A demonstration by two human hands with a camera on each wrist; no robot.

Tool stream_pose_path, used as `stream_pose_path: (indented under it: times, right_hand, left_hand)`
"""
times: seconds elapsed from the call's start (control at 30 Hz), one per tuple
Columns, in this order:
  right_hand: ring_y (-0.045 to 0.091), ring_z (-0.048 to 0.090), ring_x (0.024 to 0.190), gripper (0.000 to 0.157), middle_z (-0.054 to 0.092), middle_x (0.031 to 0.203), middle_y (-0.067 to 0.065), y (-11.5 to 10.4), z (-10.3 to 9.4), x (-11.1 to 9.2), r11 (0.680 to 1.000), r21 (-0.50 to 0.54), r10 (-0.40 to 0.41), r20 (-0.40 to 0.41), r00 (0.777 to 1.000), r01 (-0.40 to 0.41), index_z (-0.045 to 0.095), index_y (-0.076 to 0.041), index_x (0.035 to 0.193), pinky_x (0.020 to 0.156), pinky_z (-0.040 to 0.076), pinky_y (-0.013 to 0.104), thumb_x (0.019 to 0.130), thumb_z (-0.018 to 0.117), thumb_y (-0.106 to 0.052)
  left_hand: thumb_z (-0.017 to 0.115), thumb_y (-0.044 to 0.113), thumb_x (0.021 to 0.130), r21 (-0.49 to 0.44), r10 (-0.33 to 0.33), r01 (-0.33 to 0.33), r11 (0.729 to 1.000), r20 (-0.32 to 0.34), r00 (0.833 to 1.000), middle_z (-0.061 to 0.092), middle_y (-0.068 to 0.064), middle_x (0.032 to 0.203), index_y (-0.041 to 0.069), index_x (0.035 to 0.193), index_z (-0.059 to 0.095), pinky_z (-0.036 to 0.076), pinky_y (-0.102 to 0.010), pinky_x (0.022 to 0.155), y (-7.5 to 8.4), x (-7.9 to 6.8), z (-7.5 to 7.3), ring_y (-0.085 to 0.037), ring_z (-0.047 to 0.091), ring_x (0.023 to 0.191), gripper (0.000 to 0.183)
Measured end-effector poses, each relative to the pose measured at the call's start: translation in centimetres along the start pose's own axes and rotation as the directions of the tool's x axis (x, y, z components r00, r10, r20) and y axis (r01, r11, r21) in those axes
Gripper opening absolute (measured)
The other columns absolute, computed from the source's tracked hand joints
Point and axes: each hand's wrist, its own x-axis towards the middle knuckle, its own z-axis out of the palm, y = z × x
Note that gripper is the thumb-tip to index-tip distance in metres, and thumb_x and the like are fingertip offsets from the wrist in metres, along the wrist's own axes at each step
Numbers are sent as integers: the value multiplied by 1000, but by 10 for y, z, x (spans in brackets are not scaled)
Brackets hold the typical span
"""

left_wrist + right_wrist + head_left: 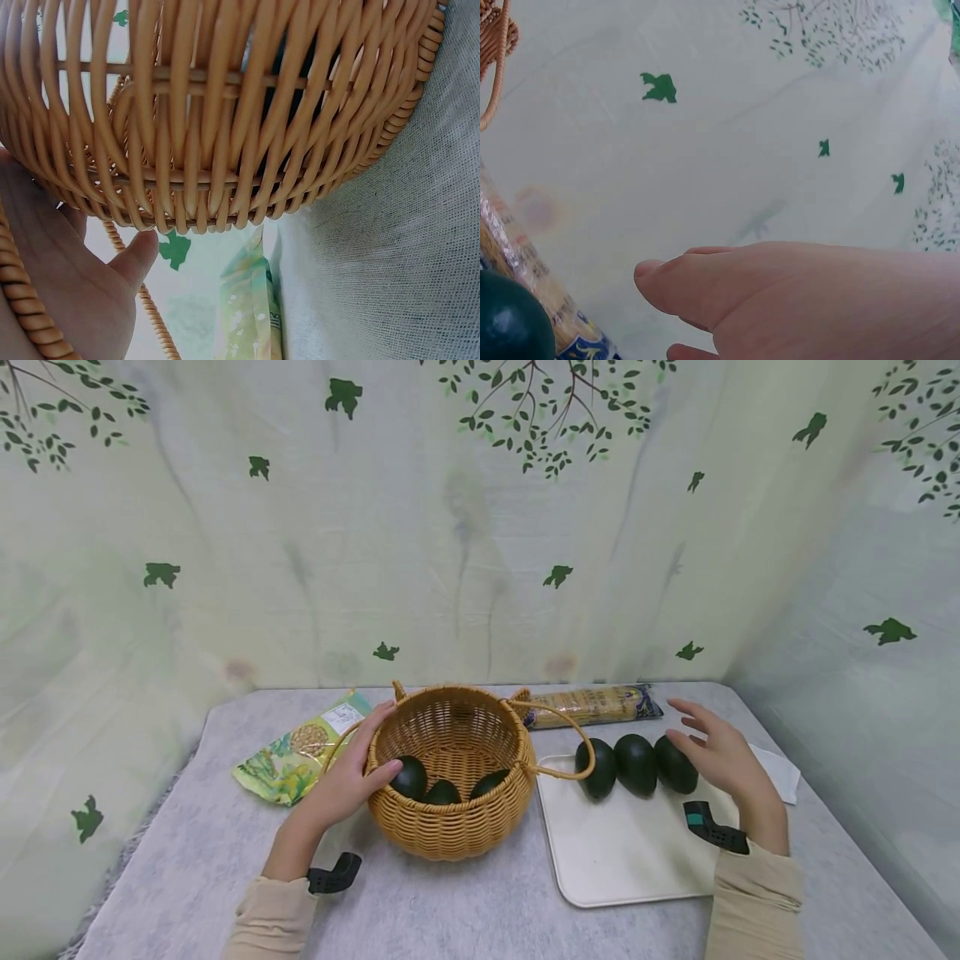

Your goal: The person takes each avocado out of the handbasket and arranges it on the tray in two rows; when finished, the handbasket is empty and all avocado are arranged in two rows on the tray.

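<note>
A round wicker basket [450,831] stands mid-table with several dark green, smooth oval fruits, avocado-like, inside; one fruit [409,778] lies by its left rim. My left hand [352,777] holds the basket's left side, the thumb over the rim; the left wrist view shows this hand [71,292] against the weave. On a white tray [637,860], three more such fruits lie in a row along the far side. Over the rightmost fruit [677,770] hovers my right hand [716,756], fingers loosely extended and nothing gripped. The right wrist view shows the hand [780,300] with another fruit [514,319] at lower left.
Left of the basket lies a green and yellow food bag [288,756]. Behind the tray is a long clear packet of noodles [592,706]. The basket's handle [581,735] juts over the tray's left part. A white sheet [780,774] lies beyond the right wrist.
</note>
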Motion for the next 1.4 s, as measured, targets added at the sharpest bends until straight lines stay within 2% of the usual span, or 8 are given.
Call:
stream_pose_path:
  times: [0.3,0.63,0.8,0.97,1.2,1.4]
  right_hand:
    - [49,42,142,60,36,161,26,-28,3,-2,995,45,-90,-61,994,93,36,-7,160,109,43,62,105,60,-18]
    - [46,47,140,55,42,157,23,-57,8,4,976,81,-194,-75,978,200,42,-7,156,108,45,62,105,60,-17]
    - [43,52,136,54,48,154,23,-72,7,11,955,72,-280,-88,956,286,45,-9,155,107,47,61,105,61,-17]
    - [42,52,137,53,47,156,19,-91,8,20,927,114,-349,-78,934,356,46,-10,155,107,48,59,104,61,-13]
    - [38,50,140,52,45,157,15,-111,18,23,907,168,-386,-35,922,386,47,-12,154,108,49,55,104,61,-14]
    - [34,51,140,51,48,156,12,-125,30,28,872,234,-440,-10,898,430,48,-15,154,107,51,50,104,62,-14]
  left_hand:
    - [64,27,100,5,-9,9,1000,3,1000,14,-5,173,24,166,17,33,-72,113,0,0,-1,-43,22,155,82]
    - [64,26,100,-11,-18,18,1000,7,1000,14,-4,173,29,165,18,34,-71,113,1,-1,2,-42,22,155,81]
    - [62,30,101,4,-27,27,1000,11,1000,14,-5,173,26,166,17,33,-71,113,2,-1,3,-42,22,155,80]
    - [61,33,102,8,-15,15,1000,1,1000,13,-3,173,28,166,17,33,-69,114,2,4,-2,-40,21,155,78]
    - [62,33,101,7,-27,26,1000,6,1000,13,-4,173,27,166,16,32,-70,115,2,4,-2,-41,21,155,79]
    - [61,30,101,13,-20,20,1000,1,1000,14,-4,173,24,166,16,31,-70,115,2,1,0,-41,21,155,79]
